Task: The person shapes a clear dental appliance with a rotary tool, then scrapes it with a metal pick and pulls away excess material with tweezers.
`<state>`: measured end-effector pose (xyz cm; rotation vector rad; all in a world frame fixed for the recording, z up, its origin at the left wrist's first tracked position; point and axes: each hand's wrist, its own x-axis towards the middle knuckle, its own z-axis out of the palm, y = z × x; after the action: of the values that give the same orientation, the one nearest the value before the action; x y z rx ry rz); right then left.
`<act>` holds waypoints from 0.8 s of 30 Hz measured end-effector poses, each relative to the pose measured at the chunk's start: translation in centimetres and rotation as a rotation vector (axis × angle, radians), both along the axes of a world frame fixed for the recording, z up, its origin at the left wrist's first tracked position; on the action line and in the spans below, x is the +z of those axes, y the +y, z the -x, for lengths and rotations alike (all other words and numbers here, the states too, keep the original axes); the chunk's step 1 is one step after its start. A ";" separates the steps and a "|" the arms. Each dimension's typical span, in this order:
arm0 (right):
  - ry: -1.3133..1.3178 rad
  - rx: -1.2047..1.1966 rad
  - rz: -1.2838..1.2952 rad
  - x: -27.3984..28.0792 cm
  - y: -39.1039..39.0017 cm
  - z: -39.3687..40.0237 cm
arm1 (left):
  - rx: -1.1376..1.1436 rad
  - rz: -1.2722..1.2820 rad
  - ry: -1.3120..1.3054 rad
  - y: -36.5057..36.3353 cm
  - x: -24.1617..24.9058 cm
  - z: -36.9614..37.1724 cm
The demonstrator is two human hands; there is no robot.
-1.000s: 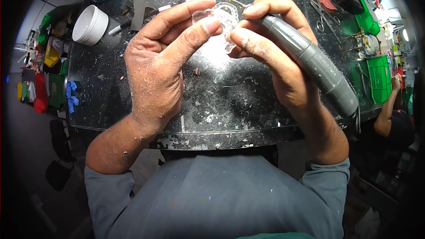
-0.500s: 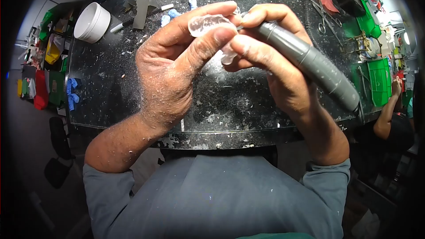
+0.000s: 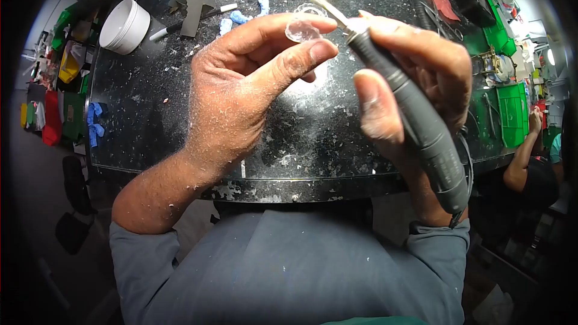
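Observation:
Between the thumb and fingers of my left hand is a clear, curved plastic piece, pinched above the middle of the bench. My right hand is wrapped round a dark grey rotary handpiece, its cable trailing from the lower end. The pale tip of the tool points up and left, just right of the clear piece; whether they touch is hard to tell. White dust covers my left hand and wrist.
The dark bench is speckled with shavings. A white tub, a marker, blue pieces and a bent metal sheet lie at the back left. Scissors, a red sheet and green bins are right, beyond them a co-worker's arm.
My right hand has moved right, off the clear piece, and now wraps round the handpiece, which is turned more upright with its tip showing. My left hand has turned the clear piece.

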<state>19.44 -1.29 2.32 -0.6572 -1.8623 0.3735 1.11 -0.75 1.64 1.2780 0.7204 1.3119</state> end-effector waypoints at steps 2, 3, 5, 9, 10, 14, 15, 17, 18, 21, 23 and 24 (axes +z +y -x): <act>0.026 0.146 -0.149 -0.7 1.5 -0.1 | 0.027 0.007 0.053 -0.2 0.0 0.1; 0.056 0.202 -0.187 -0.7 1.7 0.2 | 0.057 0.012 0.110 -0.3 0.0 0.2; 0.098 0.226 -0.165 -0.8 1.4 0.6 | 0.058 -0.005 0.173 -0.6 0.0 0.3; -0.035 0.193 -0.221 -1.1 1.9 0.4 | 0.037 -0.052 0.061 -0.6 -0.4 0.5; -0.022 0.239 -0.233 -1.2 2.0 0.4 | 0.034 -0.064 0.085 -0.5 -0.5 0.7; 0.032 0.245 -0.176 -1.0 1.3 0.7 | 0.069 -0.122 0.139 -0.4 -0.6 0.8; 0.041 0.215 -0.120 -0.9 1.1 0.7 | 0.088 -0.170 0.182 -0.3 -0.5 0.8; 0.020 0.247 -0.173 -1.1 1.7 0.5 | 0.105 -0.218 0.225 -0.1 -0.5 0.8; -0.001 0.279 -0.226 -1.2 1.9 0.5 | 0.114 -0.234 0.252 0.1 -0.6 0.9; 0.038 0.191 -0.150 -1.0 1.2 0.8 | 0.153 -0.261 0.317 0.2 -0.7 1.1; 0.002 0.214 -0.193 -1.1 1.7 0.5 | 0.183 -0.272 0.354 0.2 -0.7 1.1; -0.035 0.237 -0.237 -1.1 1.9 0.4 | 0.188 -0.313 0.366 0.3 -0.7 1.1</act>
<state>19.03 0.59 1.22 -0.2849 -1.9862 0.2888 0.00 -0.43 0.95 1.7674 0.9327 1.3961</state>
